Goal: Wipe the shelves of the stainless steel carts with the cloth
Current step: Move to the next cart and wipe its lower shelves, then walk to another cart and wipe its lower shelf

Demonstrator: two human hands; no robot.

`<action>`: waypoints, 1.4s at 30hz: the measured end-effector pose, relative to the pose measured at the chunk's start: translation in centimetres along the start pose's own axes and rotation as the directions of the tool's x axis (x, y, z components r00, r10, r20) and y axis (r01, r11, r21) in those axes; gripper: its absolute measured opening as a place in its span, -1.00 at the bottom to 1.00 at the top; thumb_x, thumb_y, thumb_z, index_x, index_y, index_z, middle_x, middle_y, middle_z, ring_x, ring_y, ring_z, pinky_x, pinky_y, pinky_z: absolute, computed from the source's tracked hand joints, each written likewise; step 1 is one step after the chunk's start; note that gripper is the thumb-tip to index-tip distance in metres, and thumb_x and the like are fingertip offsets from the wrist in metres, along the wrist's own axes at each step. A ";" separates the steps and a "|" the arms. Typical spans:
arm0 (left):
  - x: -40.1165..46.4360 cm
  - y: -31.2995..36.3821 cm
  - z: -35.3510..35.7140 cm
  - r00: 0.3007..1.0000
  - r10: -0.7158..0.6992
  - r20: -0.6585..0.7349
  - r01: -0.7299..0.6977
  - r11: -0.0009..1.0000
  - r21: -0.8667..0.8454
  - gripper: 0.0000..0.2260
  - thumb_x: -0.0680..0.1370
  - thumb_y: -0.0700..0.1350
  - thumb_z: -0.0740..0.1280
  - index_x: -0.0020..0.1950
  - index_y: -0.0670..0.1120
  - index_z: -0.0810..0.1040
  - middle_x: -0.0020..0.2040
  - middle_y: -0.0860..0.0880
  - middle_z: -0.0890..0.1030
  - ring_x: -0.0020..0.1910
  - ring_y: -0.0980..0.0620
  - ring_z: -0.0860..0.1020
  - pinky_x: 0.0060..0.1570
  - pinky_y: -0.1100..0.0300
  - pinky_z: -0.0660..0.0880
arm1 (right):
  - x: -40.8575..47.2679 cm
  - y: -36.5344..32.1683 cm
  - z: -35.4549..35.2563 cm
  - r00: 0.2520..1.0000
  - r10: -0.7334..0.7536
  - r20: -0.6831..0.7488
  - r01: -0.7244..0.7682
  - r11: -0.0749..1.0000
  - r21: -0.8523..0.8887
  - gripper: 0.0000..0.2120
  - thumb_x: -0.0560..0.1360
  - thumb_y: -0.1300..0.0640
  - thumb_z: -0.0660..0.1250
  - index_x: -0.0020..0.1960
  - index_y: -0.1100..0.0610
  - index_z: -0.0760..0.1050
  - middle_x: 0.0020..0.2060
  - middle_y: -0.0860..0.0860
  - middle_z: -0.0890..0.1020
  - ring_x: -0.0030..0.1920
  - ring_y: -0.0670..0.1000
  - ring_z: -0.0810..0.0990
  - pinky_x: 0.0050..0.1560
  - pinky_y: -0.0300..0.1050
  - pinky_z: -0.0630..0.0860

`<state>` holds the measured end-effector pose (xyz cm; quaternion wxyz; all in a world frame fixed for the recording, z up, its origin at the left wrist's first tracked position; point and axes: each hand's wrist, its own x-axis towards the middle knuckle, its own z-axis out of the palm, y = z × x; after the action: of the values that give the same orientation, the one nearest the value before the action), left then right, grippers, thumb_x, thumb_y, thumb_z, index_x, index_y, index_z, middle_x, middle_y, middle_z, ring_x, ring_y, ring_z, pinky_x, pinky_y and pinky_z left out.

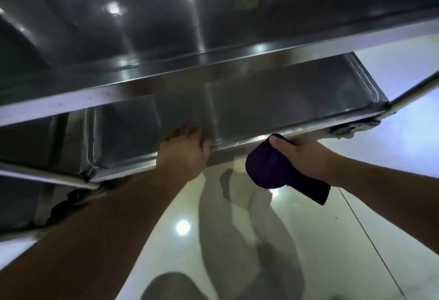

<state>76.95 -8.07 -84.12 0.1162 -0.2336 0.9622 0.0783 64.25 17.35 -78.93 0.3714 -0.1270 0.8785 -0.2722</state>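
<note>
Looking down at a stainless steel cart (237, 67) from above, top shelf (142, 26) close to the camera and the lower shelf (273, 107) showing underneath. Left hand (185, 152) on the near rim of that lower shelf, fingers curled over the edge – seems to be steadying the cart. Right hand (301, 155) at the same rim further right, clamped around a bunched purple cloth (275, 171), with a loose tail hanging down past the wrist toward the glossy tiled floor (308, 240).

Probably just about to start on the lower shelf, or working along its front lip. Hard to say which, bit of blur.

Tips for doing this step well, for what they're worth:
- Flatten the cloth out before going in. A wad only touches at one spot; an open palm on a flat cloth covers far more steel per pass.
- Start at the far edge and pull toward the near rim in overlapping strokes, so grime ends up at the front rather than shoved into the back.
- Don't skip the rounded corners and the raised lip – gunk likely collects there.
- Keep that left hand planted. Cart looks to be on wheels, so pressing hard could send it rolling.
- Watch the head under the top shelf.
</note>
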 end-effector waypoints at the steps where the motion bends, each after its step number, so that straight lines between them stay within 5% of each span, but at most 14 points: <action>1: -2.0 0.3 -0.7 0.999 0.029 0.032 -0.028 1.000 -0.011 -0.53 0.62 0.18 0.08 0.36 -0.01 0.55 0.31 -0.12 0.58 0.24 -0.24 0.57 0.19 -0.09 0.53 | -1.0 0.0 -0.1 1.000 0.017 0.004 -0.017 0.999 -0.048 -0.39 0.61 -0.39 0.12 -0.01 0.10 0.67 -0.13 0.10 0.73 -0.12 0.11 0.69 0.04 0.01 0.62; 6: -10.9 2.6 -6.3 0.955 0.021 0.295 -0.015 1.000 -0.022 -0.49 0.70 0.19 0.00 0.60 0.02 0.32 0.61 -0.05 0.32 0.55 -0.12 0.33 0.45 -0.04 0.32 | -7.8 -0.5 -1.4 0.985 0.150 0.087 -0.120 0.952 -0.283 -0.36 0.64 -0.37 0.00 -0.15 0.10 0.59 -0.26 0.08 0.65 -0.23 0.08 0.65 -0.18 -0.05 0.55; 10: -17.5 5.0 -13.8 0.903 0.020 0.429 0.007 0.998 -0.061 -0.51 0.71 0.20 0.04 0.60 0.05 0.27 0.61 0.00 0.28 0.53 -0.07 0.32 0.42 -0.03 0.35 | -14.9 -3.3 -3.7 0.970 0.170 0.176 -0.094 0.923 -0.374 -0.39 0.67 -0.30 -0.06 -0.19 0.10 0.53 -0.31 0.08 0.60 -0.26 0.07 0.61 -0.26 -0.08 0.44; 13: -21.8 6.8 -20.7 0.872 0.040 0.487 -0.024 0.999 -0.040 -0.50 0.71 0.21 0.05 0.60 0.04 0.27 0.59 0.00 0.31 0.50 -0.07 0.36 0.38 -0.03 0.39 | -21.1 -6.6 -6.9 0.957 0.116 0.266 0.018 0.892 -0.453 -0.40 0.65 -0.27 -0.14 0.04 0.12 0.53 -0.26 0.07 0.60 -0.23 0.05 0.60 -0.27 -0.09 0.48; 15: -24.1 8.2 -26.0 0.857 0.040 0.513 -0.022 0.999 -0.041 -0.50 0.71 0.20 0.04 0.61 0.04 0.25 0.59 0.01 0.31 0.49 -0.06 0.37 0.38 -0.02 0.40 | -25.3 -9.3 -9.6 0.954 0.118 0.275 0.020 0.891 -0.453 -0.33 0.62 -0.34 -0.14 -0.04 0.11 0.55 -0.29 0.04 0.59 -0.26 0.02 0.58 -0.27 -0.11 0.44; 18: -26.9 10.0 -33.5 0.858 0.047 0.511 -0.020 0.998 -0.059 -0.49 0.70 0.20 0.06 0.62 0.03 0.23 0.57 0.00 0.33 0.47 -0.06 0.39 0.37 -0.03 0.40 | -31.1 -13.9 -14.2 0.959 0.136 0.249 -0.007 0.888 -0.460 -0.32 0.65 -0.36 -0.09 -0.23 0.11 0.51 -0.37 0.05 0.59 -0.31 0.01 0.59 -0.29 -0.11 0.42; 33: -31.7 13.2 -61.7 0.901 0.274 0.338 -0.239 0.961 -0.140 -0.50 0.69 0.19 0.11 0.59 0.04 0.26 0.55 -0.02 0.37 0.47 -0.08 0.41 0.40 -0.08 0.41 | -51.5 -31.5 -29.8 0.981 0.151 -0.123 -0.173 0.966 -0.192 -0.43 0.65 -0.37 0.01 -0.26 0.01 0.46 -0.35 -0.04 0.60 -0.30 -0.03 0.60 -0.24 -0.14 0.45; 42: -31.6 20.5 -70.5 0.849 0.505 0.155 -0.489 0.862 -0.133 -0.57 0.67 0.19 0.13 0.48 0.02 0.37 0.44 -0.03 0.45 0.35 -0.10 0.49 0.26 -0.06 0.47 | -61.5 -33.4 -38.0 0.870 0.237 -0.432 -0.214 0.971 0.103 -0.40 0.68 -0.31 0.02 -0.21 0.10 0.53 -0.29 0.02 0.62 -0.28 -0.01 0.59 -0.25 -0.15 0.42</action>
<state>81.49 9.14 -6.13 0.1703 0.0267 0.9704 0.1695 80.11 30.75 -2.08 0.1952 0.0510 0.9411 -0.2715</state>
